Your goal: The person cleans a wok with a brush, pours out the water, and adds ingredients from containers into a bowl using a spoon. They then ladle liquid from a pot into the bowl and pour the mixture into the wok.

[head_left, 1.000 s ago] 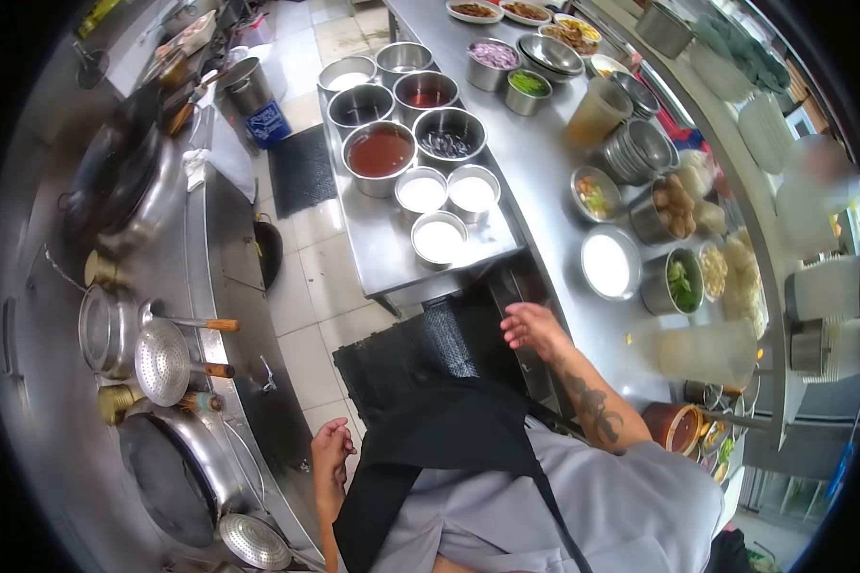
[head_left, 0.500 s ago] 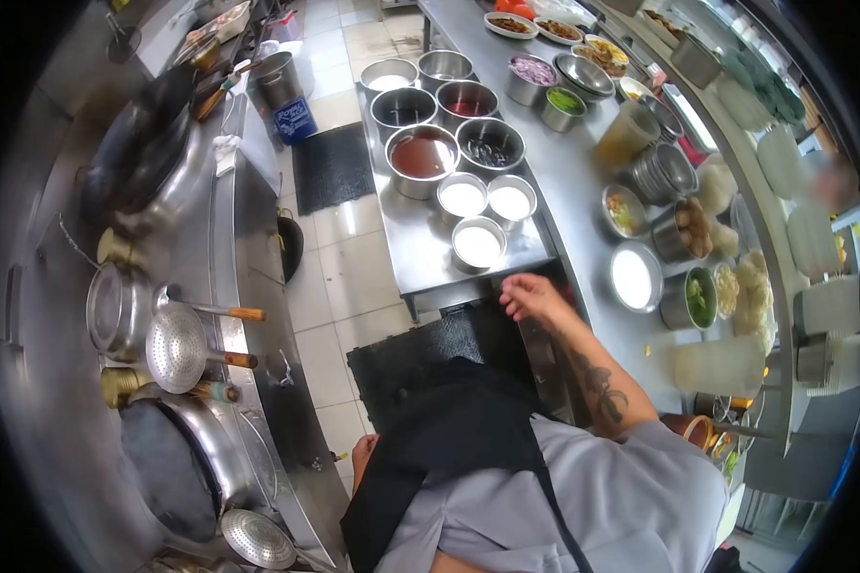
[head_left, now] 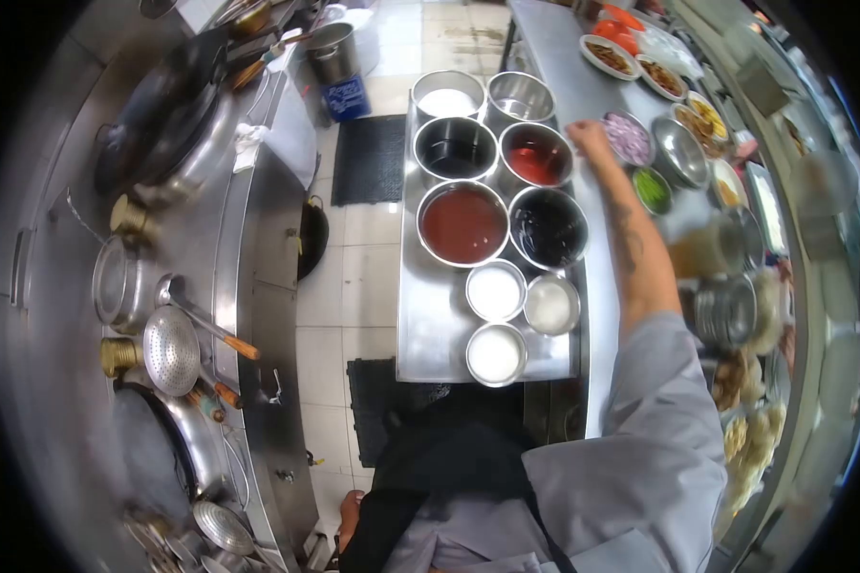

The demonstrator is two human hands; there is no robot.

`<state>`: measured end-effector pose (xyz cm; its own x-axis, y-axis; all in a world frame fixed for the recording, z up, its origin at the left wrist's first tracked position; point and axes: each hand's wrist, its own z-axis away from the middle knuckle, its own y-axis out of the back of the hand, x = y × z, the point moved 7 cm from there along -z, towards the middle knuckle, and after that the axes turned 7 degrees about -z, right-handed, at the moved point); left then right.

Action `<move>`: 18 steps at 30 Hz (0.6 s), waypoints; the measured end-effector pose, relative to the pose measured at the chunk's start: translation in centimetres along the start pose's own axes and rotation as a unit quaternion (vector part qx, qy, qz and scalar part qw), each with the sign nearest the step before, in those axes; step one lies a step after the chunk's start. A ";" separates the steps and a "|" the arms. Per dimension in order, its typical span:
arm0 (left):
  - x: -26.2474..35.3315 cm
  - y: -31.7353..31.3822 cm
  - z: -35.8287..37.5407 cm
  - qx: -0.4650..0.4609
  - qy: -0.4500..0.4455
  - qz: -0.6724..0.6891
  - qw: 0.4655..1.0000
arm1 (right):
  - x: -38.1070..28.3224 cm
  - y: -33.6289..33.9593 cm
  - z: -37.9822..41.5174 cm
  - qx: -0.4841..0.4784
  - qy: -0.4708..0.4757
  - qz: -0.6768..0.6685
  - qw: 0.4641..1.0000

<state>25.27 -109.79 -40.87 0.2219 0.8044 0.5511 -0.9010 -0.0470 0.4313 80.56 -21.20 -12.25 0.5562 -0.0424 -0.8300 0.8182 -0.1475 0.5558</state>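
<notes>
My right hand [head_left: 587, 135] reaches far forward, between the pot of red liquid [head_left: 537, 157] and the bowl of chopped purple onion [head_left: 627, 139]. Its fingers look curled closed; whether anything is in them is hidden. My left hand [head_left: 351, 508] hangs low by the black apron, partly covered, its fingers not clear. On the steel table [head_left: 420, 334] stand a pot of brown-red sauce [head_left: 463, 223], two pots of dark liquid [head_left: 454, 149], [head_left: 548, 229] and small tins of white contents [head_left: 496, 354]. At the far end are a pot with white contents [head_left: 447, 101] and a steel pot [head_left: 521, 99].
Along the left runs a stove counter with woks [head_left: 153, 444], a perforated skimmer [head_left: 172, 351] and a ladle [head_left: 210, 325]. The right counter holds chopped greens [head_left: 652, 190], plated food [head_left: 610, 57] and stacked bowls [head_left: 726, 313]. Black mats [head_left: 368, 159] lie on the tiled floor.
My right hand has moved forward, from near the table's front end to beside the onion bowl, and the arm is stretched out. The view has moved closer to the table.
</notes>
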 end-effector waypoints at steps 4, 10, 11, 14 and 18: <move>7.6 -1.9 5.6 0.014 -0.042 -0.146 0.988 | 5.1 -3.8 -10.2 -0.027 -0.039 0.068 0.997; 11.9 -2.2 8.4 0.075 0.073 -0.154 0.983 | 9.0 -8.4 -14.4 -0.064 -0.073 -0.129 0.987; 13.1 -2.2 8.8 0.067 0.112 -0.135 0.982 | 9.7 -9.0 -15.0 -0.064 -0.075 -0.140 0.985; 14.0 -3.2 9.1 0.076 0.160 -0.047 0.983 | 11.7 -9.2 -16.8 -0.065 -0.089 -0.158 0.981; 11.6 -5.2 8.6 0.114 0.050 -0.124 0.984 | 9.5 -6.4 -16.6 -0.088 -0.093 -0.184 0.974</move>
<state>35.70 -105.28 -30.57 0.3765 0.8613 0.3412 -0.7140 0.0351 0.6993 83.03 -4.30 -22.85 0.1970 -0.1990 -0.9600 0.9788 -0.0152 0.2040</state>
